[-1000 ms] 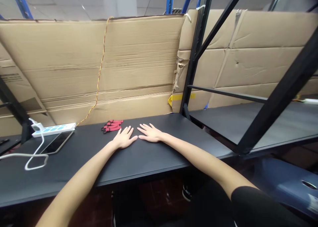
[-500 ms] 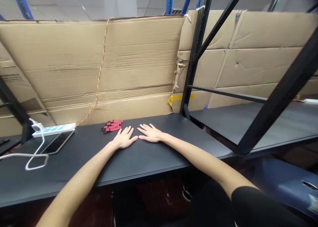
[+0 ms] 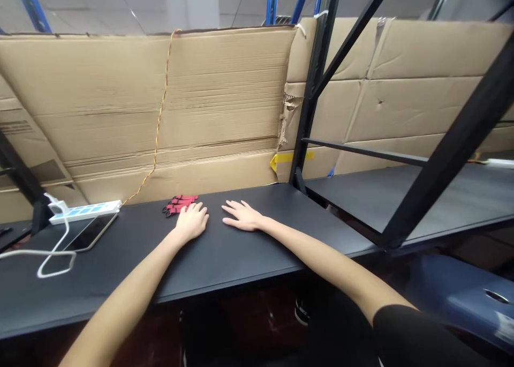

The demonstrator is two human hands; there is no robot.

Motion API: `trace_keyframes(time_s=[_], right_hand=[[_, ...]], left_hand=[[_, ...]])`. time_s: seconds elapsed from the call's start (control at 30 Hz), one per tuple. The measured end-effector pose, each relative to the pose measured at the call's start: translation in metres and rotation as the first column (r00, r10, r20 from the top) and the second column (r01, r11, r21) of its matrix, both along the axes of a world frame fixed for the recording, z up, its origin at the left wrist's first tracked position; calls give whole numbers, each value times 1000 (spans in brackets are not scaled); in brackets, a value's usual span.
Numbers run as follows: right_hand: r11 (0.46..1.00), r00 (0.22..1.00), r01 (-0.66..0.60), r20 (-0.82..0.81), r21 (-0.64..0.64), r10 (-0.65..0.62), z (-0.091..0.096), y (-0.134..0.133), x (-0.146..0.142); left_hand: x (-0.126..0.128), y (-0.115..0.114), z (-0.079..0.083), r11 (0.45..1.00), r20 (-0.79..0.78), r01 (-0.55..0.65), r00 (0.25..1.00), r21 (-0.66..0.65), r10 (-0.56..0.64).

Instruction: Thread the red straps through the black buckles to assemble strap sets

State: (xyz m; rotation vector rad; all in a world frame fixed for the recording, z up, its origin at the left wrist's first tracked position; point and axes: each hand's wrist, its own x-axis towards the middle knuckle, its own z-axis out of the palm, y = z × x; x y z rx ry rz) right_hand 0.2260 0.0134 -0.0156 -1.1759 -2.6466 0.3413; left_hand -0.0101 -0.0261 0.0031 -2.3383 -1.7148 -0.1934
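A small bundle of red straps with black ends lies on the black tabletop near the cardboard wall. My left hand is palm down at the right edge of the straps, fingers loosely bent and slightly apart. It covers part of the bundle's near corner; I cannot tell whether the fingertips touch it. To the right, my right hand rests flat on the tabletop, fingers spread and nothing in them.
On the left are a white power strip, a dark-screened tablet and a looped white cable. A cardboard wall closes off the back. A black metal frame stands right of my hands. A blue object is at lower right.
My left hand has shifted slightly left to the straps, and its flat, spread fingers have bent. A gap has opened between the hands. My right hand stays in place.
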Motion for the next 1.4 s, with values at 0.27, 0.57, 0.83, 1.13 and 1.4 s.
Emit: trace_keyframes(time_s=[0.27,0.57,0.83,1.13,1.4], right_hand=[[994,995,73,-67,86,-68,0,-3,1],[916,986,-1,-155,400,68,-4,-9,-10],[899,933,-251,-158,358,324,6,-21,-25],[880,919,-279,-160,386,361,5,-22,-23],[887,931,-226,-178,403,319,4,-24,-23]], left_hand=[[-40,-5,15,919,-161,-392,905,37,393],[-16,0,7,996,151,56,987,-65,-45],[7,-9,3,945,538,323,805,-48,-248],[4,-14,11,878,722,422,677,-225,-140],[4,-11,6,837,769,495,621,-236,-151]])
